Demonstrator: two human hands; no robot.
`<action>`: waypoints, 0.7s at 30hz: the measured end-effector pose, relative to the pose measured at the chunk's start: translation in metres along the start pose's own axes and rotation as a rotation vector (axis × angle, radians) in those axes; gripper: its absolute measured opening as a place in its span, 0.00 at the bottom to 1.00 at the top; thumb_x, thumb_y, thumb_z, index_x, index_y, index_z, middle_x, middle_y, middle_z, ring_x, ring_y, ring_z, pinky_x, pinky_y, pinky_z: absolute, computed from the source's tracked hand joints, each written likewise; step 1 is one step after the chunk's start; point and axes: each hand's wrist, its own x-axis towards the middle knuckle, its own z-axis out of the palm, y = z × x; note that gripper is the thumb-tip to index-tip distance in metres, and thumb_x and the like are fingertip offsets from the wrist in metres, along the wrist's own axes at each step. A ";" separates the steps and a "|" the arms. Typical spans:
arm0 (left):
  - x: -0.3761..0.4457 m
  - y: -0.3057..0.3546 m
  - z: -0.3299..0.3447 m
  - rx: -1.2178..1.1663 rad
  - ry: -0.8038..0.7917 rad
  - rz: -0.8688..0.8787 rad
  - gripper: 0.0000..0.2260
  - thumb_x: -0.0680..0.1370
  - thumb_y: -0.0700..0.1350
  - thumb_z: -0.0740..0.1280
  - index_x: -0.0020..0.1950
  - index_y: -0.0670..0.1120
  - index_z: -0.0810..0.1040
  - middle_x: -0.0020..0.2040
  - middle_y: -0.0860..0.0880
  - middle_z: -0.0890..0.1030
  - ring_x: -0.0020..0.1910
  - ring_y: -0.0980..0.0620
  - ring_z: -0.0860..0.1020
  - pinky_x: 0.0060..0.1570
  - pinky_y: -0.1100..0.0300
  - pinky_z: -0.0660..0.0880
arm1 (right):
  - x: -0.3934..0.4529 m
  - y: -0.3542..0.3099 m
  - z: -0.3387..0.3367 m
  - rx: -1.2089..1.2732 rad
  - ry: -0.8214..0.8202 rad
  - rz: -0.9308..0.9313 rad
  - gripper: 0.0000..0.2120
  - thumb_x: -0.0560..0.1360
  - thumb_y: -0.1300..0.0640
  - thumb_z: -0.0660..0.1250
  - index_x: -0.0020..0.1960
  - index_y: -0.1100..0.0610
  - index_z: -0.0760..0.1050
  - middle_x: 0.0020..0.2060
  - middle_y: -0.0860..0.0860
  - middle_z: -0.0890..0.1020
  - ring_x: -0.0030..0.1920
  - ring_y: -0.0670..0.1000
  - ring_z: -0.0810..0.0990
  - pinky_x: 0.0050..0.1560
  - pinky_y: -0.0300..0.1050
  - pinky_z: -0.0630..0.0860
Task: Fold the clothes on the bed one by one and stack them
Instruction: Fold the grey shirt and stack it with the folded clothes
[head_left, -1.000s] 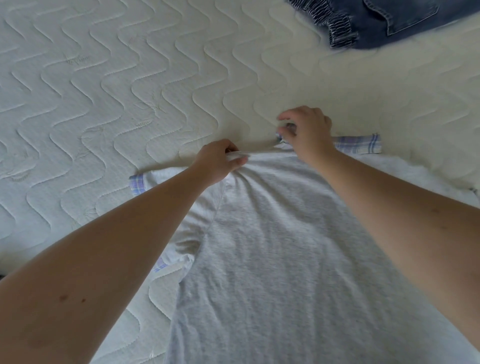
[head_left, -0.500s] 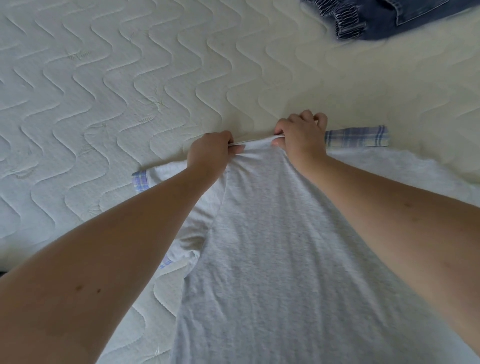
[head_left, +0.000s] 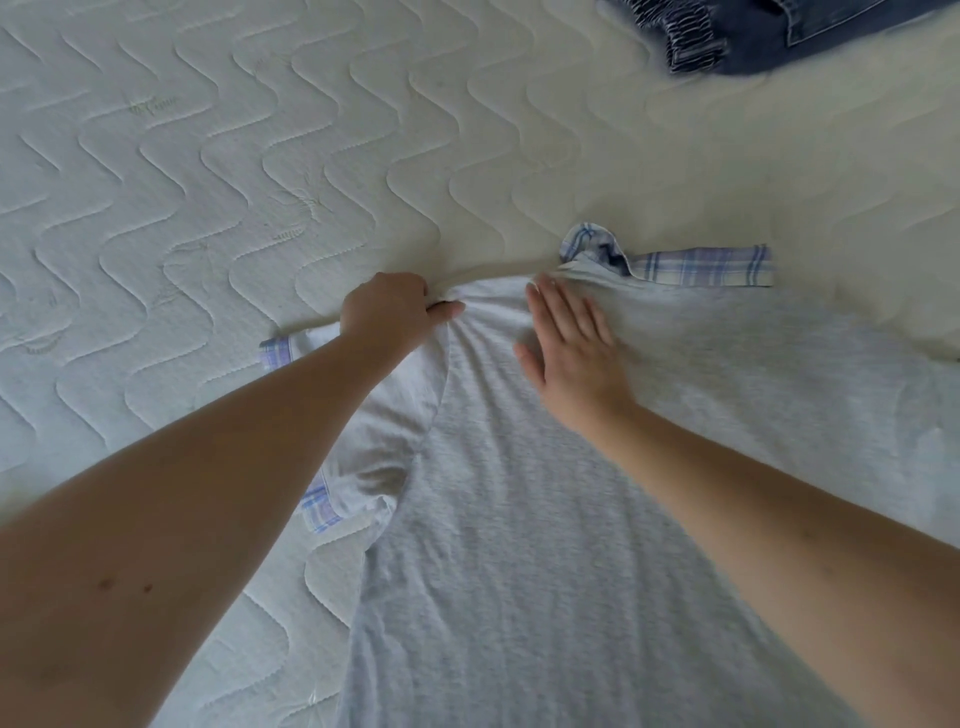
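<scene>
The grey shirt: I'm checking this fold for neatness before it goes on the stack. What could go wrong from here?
1. The left hand pinches the far edge of the grey shirt, and fabric bunches into creases at that grip; folding now may lock them in.
2. The plaid trim near the right hand is curled up and could get trapped crooked.
3. The sleeve under the left forearm lies rumpled, possibly leaving a lumpy fold.

White quilted mattress (head_left: 218, 171), grey shirt (head_left: 519, 519), denim garment (head_left: 779, 36)
</scene>
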 end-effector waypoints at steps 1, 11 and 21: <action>-0.002 -0.003 -0.001 0.000 -0.021 0.015 0.26 0.73 0.73 0.59 0.36 0.50 0.70 0.35 0.52 0.75 0.40 0.48 0.75 0.40 0.55 0.68 | 0.001 -0.005 0.004 0.000 -0.027 -0.010 0.30 0.82 0.43 0.46 0.79 0.58 0.49 0.79 0.53 0.52 0.79 0.51 0.47 0.77 0.49 0.41; -0.033 -0.070 -0.032 0.179 -0.302 0.019 0.33 0.69 0.73 0.64 0.63 0.50 0.75 0.59 0.49 0.79 0.62 0.44 0.74 0.60 0.48 0.69 | 0.034 -0.029 0.004 0.153 -0.209 0.060 0.28 0.84 0.46 0.44 0.80 0.55 0.44 0.79 0.51 0.45 0.78 0.49 0.41 0.77 0.49 0.40; -0.070 -0.051 -0.084 -0.086 -0.375 0.106 0.10 0.76 0.59 0.69 0.51 0.54 0.78 0.40 0.53 0.81 0.38 0.54 0.79 0.34 0.58 0.73 | 0.003 -0.043 -0.018 1.132 -0.006 0.473 0.22 0.81 0.63 0.54 0.74 0.56 0.65 0.70 0.51 0.72 0.69 0.50 0.72 0.67 0.43 0.68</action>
